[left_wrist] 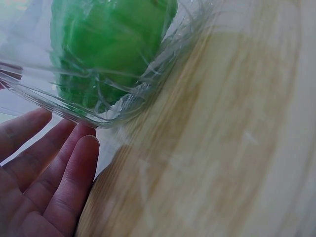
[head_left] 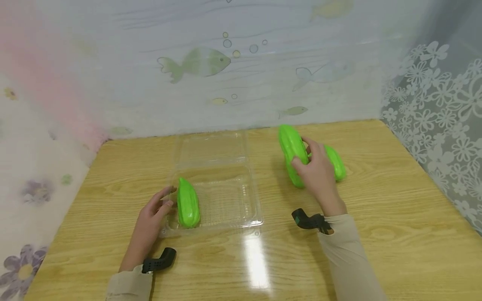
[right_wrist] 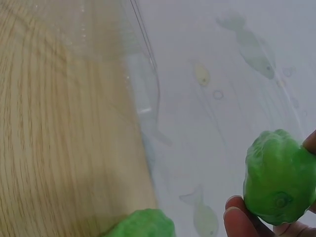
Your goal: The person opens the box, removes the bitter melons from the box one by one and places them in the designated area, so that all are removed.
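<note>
My right hand (head_left: 316, 169) grips a bright green, ridged bitter gourd (head_left: 291, 142), fingers and thumb around its side. In the right wrist view the bumpy end of that gourd (right_wrist: 279, 177) shows between the fingertips. A second gourd (head_left: 295, 179) appears just below it, and a third gourd (head_left: 337, 163) lies partly hidden behind the hand. One more gourd (head_left: 188, 205) lies inside the left part of a clear plastic box (head_left: 226, 228). Beside that box's left wall is my left hand (head_left: 152, 213); its extended fingertips (left_wrist: 84, 148) are right at the rim.
The box's transparent lid (head_left: 212, 148) lies folded back toward the wall. Behind the wooden table (head_left: 388, 217) rises a pale wall (head_left: 263, 92) with painted fish. A flower-patterned panel (head_left: 452, 125) stands along the right side. Each wrist carries a black camera mount (head_left: 310, 220).
</note>
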The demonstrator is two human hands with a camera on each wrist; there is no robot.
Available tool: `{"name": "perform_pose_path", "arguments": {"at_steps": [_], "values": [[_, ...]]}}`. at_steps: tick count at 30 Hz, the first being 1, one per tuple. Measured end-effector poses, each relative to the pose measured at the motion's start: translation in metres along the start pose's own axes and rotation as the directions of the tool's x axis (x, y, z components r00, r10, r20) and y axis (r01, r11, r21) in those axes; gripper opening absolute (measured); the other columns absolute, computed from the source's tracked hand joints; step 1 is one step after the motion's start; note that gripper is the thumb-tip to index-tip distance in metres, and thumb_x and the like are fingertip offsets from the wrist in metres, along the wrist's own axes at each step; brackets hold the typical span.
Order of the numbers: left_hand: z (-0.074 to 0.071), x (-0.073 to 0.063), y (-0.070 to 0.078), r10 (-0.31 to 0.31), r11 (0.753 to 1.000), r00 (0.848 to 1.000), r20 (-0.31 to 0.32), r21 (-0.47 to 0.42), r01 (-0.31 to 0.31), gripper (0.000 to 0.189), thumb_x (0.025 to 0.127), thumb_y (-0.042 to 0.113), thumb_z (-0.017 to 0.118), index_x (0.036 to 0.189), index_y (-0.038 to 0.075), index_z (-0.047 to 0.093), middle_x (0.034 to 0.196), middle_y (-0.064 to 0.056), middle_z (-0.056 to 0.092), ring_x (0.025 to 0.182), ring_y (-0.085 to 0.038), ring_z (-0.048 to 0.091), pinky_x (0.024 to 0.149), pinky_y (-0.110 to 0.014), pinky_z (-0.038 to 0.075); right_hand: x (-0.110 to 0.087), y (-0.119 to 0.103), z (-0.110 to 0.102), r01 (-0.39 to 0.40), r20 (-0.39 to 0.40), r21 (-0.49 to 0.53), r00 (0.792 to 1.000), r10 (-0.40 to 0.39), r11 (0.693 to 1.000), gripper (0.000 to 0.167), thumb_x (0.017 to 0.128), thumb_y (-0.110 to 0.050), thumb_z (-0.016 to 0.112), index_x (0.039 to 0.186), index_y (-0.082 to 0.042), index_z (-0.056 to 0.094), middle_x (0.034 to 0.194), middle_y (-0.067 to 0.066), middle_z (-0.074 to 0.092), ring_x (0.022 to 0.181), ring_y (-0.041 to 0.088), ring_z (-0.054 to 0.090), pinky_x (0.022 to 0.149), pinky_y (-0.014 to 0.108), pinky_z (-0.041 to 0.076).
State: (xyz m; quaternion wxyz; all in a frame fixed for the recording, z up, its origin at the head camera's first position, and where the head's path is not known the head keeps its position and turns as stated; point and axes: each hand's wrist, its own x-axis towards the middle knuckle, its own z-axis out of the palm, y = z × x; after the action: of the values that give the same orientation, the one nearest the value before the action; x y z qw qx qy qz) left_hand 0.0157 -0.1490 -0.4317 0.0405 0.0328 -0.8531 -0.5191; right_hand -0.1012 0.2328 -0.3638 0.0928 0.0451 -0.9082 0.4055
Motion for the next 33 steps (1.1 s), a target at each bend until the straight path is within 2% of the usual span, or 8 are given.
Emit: {"name": "perform_pose_path", "arguments": {"at_steps": [7, 16, 22, 33], "values": [[-0.001, -0.001, 0.007, -0.001, 1.0, 1.0, 0.001, -0.02, 0.001, 0.042, 0.094, 0.033, 0.044, 0.135, 0.022, 0.039, 0.132, 0.003, 0.044, 0.102, -0.019, 0.055, 0.086, -0.019, 0.036, 0.002, 0.008, -0.008, -0.019, -0.037, 0.034, 0.999, 0.021, 0.999, 0.058, 0.082, -0.027, 0.048, 0.137, -0.015, 0.034, 0.103, 0.008, 0.039, 0.073, 0.019, 0.05, 0.055, 0.031, 0.044], [-0.001, -0.001, 0.005, -0.018, 1.0, 1.0, -0.005, 0.006, 0.018, 0.044, 0.094, 0.037, 0.043, 0.135, 0.023, 0.038, 0.131, 0.006, 0.044, 0.102, -0.017, 0.054, 0.088, -0.028, 0.036, 0.005, 0.022, -0.016, -0.098, -0.082, 0.063, 0.991, 0.103, 0.993, 0.059, 0.082, -0.024, 0.048, 0.138, -0.018, 0.031, 0.107, 0.01, 0.035, 0.068, 0.02, 0.052, 0.051, 0.03, 0.048], [-0.001, 0.0, 0.003, -0.019, 1.0, 1.0, -0.009, 0.005, 0.019, 0.044, 0.093, 0.038, 0.043, 0.135, 0.024, 0.038, 0.131, 0.007, 0.044, 0.1, -0.016, 0.054, 0.088, -0.03, 0.036, 0.006, 0.029, -0.024, -0.133, -0.109, 0.059, 0.984, 0.139, 0.989, 0.058, 0.083, -0.024, 0.046, 0.139, -0.019, 0.032, 0.108, 0.01, 0.035, 0.066, 0.02, 0.054, 0.055, 0.031, 0.046], [-0.001, 0.003, -0.002, -0.005, 1.0, 1.0, -0.003, 0.013, 0.005, 0.042, 0.094, 0.034, 0.043, 0.135, 0.023, 0.039, 0.131, 0.006, 0.045, 0.101, -0.016, 0.054, 0.088, -0.03, 0.036, 0.004, 0.044, -0.033, -0.161, -0.161, 0.023, 0.973, 0.163, 0.987, 0.057, 0.084, -0.023, 0.045, 0.139, -0.017, 0.032, 0.11, 0.012, 0.035, 0.078, 0.019, 0.041, 0.061, 0.033, 0.038]]}}
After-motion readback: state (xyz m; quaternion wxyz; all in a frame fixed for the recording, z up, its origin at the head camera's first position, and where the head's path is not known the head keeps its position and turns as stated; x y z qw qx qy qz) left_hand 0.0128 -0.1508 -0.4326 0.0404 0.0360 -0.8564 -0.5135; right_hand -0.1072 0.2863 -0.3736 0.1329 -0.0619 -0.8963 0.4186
